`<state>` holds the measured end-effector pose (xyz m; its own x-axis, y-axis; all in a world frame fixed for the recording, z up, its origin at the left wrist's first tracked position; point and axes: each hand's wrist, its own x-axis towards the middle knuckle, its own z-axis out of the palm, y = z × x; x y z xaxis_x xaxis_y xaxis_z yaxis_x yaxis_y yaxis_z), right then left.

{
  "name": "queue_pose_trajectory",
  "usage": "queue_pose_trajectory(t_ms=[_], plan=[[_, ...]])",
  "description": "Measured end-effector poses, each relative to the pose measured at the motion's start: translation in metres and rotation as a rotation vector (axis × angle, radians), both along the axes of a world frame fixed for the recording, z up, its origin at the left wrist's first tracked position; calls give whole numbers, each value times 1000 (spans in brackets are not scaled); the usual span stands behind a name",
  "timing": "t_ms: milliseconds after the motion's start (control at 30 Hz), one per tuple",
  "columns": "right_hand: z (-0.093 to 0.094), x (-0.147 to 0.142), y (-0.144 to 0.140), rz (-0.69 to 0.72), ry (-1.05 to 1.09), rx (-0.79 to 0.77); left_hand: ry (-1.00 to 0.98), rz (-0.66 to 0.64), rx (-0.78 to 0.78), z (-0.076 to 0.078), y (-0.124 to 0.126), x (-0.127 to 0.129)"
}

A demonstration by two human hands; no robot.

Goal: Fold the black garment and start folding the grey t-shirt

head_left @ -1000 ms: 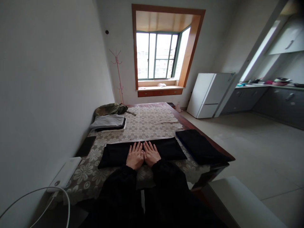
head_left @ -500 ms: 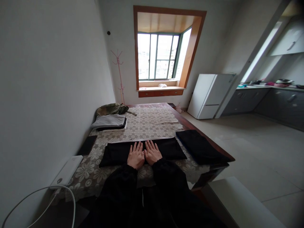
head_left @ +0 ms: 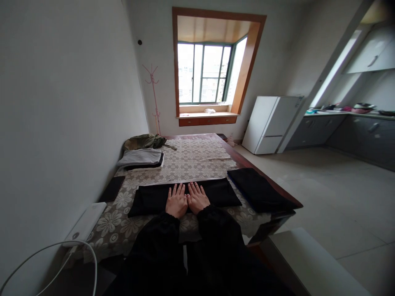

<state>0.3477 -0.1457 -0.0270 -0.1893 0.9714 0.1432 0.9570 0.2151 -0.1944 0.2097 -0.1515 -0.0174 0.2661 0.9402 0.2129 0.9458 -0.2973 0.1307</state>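
Observation:
A black folded garment (head_left: 151, 199) lies as a long flat strip across the near part of the table; its exact kind does not show. My left hand (head_left: 177, 202) rests palm down on its middle, fingers stretched out. Right beside it, my right hand (head_left: 197, 198) lies flat on the same cloth, also with fingers extended, and the two thumbs nearly meet. Neither hand grips anything. To the right, close to the strip's end, sits a second black folded garment (head_left: 261, 191) by the table edge.
A floral lace tablecloth (head_left: 197, 154) covers the table. Along the left wall are a folded grey garment (head_left: 140, 156) on a small stack, an olive green cloth or bag (head_left: 143, 142), a dark flat object (head_left: 111, 189) and a white power strip (head_left: 85, 222) with a cable. A white bench (head_left: 311, 263) stands right.
The view has shifted very slightly. Both hands stay flat in the same place on the black garment, and nothing else has visibly moved.

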Motion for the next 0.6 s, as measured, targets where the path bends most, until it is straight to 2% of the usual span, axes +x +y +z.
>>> queue_pose_trajectory(t_ms=[600], plan=[[4,0,-4,9,12,-1,1,43,-26,-2,1,1]])
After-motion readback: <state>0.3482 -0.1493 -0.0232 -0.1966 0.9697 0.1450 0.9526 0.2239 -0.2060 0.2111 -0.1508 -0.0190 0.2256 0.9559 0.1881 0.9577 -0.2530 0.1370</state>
